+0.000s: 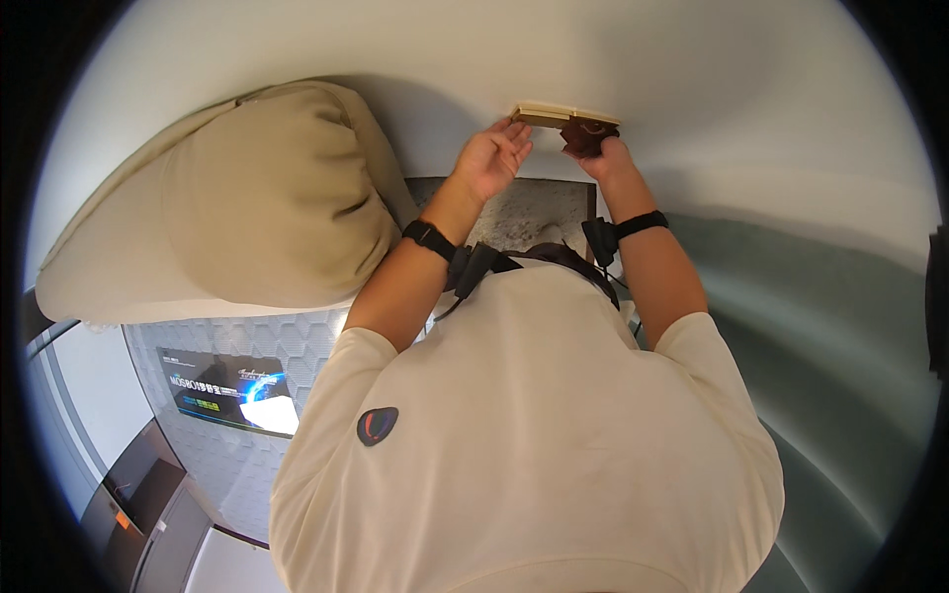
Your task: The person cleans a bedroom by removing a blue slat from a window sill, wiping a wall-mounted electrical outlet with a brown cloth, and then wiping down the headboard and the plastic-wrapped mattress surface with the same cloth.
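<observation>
A gold-coloured wall plate (545, 115), seemingly a pair of switches or sockets, projects from the white wall at the top. My left hand (495, 157) is palm up with fingers spread apart, its fingertips at the plate's left end. In my right hand (612, 157) is a dark red cloth (588, 138), bunched between thumb and fingers against the right part of the plate. The cloth hides some of the plate's lower edge and most of my right fingers. Black straps with small devices are around both wrists.
A large beige upholstered headboard or cushion (274, 193) stands close on the left. Below the hands lies a grey speckled surface (526, 211) with a dark edge. Grey-green curtain fabric (801, 296) hangs at right. A mattress (230, 459) with a printed panel shows at lower left.
</observation>
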Demonstrator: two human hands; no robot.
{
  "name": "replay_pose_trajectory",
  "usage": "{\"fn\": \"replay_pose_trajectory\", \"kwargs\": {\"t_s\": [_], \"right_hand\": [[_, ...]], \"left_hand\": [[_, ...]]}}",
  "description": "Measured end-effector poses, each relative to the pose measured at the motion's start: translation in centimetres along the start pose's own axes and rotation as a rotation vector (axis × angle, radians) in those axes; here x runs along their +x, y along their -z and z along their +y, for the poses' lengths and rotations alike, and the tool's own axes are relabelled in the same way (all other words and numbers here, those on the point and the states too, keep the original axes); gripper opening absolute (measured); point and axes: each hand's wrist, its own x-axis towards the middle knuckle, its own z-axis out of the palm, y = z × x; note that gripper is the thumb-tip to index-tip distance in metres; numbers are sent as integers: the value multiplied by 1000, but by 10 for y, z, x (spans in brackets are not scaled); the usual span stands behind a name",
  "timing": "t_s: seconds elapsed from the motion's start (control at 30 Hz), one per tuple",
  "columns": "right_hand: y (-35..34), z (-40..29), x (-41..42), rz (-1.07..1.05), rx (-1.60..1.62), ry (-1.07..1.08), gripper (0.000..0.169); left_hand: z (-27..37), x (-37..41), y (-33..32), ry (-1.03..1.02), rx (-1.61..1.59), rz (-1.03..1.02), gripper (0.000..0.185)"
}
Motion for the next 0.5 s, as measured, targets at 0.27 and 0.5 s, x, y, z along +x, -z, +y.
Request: {"fn": "replay_pose_trajectory", "kwargs": {"t_s": [0.27, 0.5], "right_hand": [[-43, 32, -23, -15, -88, -68, 38], [-3, 32, 28, -35, 42, -100, 34]], "left_hand": [[6, -3, 0, -26, -38, 40, 88], [-1, -4, -9, -63, -14, 69, 88]]}}
